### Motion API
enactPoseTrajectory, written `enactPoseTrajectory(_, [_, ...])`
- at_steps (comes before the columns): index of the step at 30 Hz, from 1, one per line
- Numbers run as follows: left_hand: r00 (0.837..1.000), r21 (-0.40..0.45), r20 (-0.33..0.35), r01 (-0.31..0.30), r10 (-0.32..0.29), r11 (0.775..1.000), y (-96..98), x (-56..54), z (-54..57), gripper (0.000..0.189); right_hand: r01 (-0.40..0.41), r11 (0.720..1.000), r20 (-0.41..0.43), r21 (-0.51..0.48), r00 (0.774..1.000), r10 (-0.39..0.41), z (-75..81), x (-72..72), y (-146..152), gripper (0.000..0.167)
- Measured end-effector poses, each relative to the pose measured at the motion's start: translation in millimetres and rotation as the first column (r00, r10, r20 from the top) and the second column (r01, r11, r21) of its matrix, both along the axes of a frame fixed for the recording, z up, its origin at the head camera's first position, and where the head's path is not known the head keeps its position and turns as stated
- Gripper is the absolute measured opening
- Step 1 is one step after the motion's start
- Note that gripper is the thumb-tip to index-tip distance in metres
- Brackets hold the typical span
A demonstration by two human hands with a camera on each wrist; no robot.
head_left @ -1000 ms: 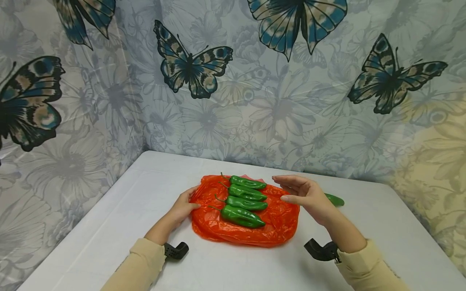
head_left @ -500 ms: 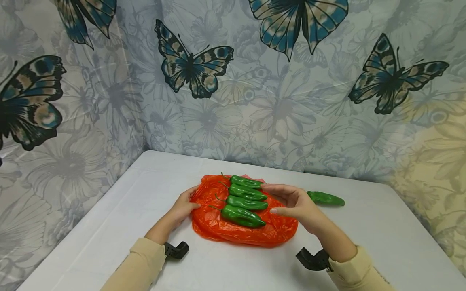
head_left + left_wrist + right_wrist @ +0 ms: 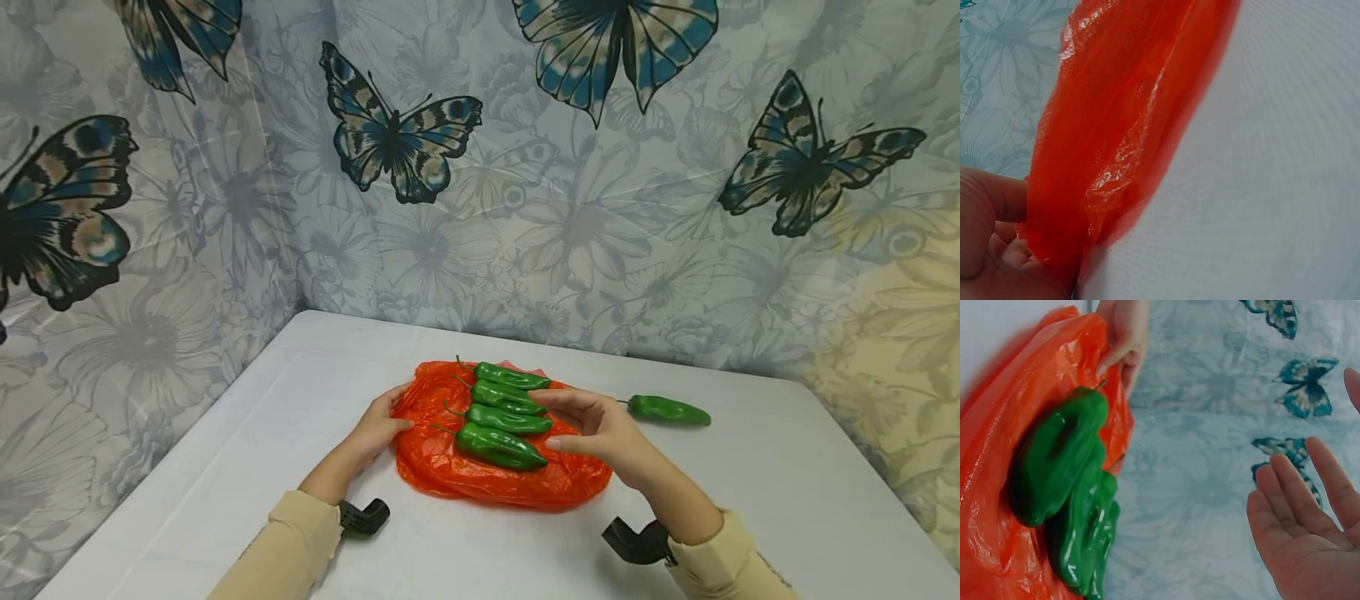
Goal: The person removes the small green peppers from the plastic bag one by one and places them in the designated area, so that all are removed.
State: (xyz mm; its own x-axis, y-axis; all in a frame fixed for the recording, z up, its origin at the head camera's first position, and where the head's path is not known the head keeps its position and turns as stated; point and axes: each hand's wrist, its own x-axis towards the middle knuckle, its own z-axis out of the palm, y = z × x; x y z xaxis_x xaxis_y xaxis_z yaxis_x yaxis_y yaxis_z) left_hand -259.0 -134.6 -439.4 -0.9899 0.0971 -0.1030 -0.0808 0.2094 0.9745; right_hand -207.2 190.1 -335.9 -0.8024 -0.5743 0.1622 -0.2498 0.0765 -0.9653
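A crumpled red plastic bag (image 3: 480, 492) lies on the white table, bearing a row of several long green peppers (image 3: 498, 447), stems to the left. My left hand (image 3: 377, 429) pinches the bag's left edge; in the left wrist view its thumb and fingers (image 3: 1007, 197) hold the red film. Over the bag's right side hovers my right hand (image 3: 603, 429), fingers extended and thumb apart, nothing held. In the right wrist view its palm (image 3: 1316, 550) faces the peppers across a gap. Another green pepper (image 3: 667, 410) lies off the bag, behind my right hand.
The white table (image 3: 225, 467) runs back to a floral cloth backdrop (image 3: 450, 242) printed with butterflies, which also stands along the left side. A black camera mount (image 3: 637, 542) juts inward from my right wrist; a like one (image 3: 366, 517) is on the left.
My right hand has moved left and slightly down over the bag, uncovering the lone pepper behind it. The left hand, the bag and the row of peppers have stayed in place.
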Motion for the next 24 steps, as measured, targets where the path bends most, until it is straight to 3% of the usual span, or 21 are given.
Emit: enactPoseTrajectory(24, [1.000, -0.026, 0.010, -0.018, 0.019, 0.999, 1.1, -1.1, -2.9, 0.065, 0.035, 0.998, 0.064, 0.055, 0.997, -0.038, -21.5, -6.8, -11.7, 0.053])
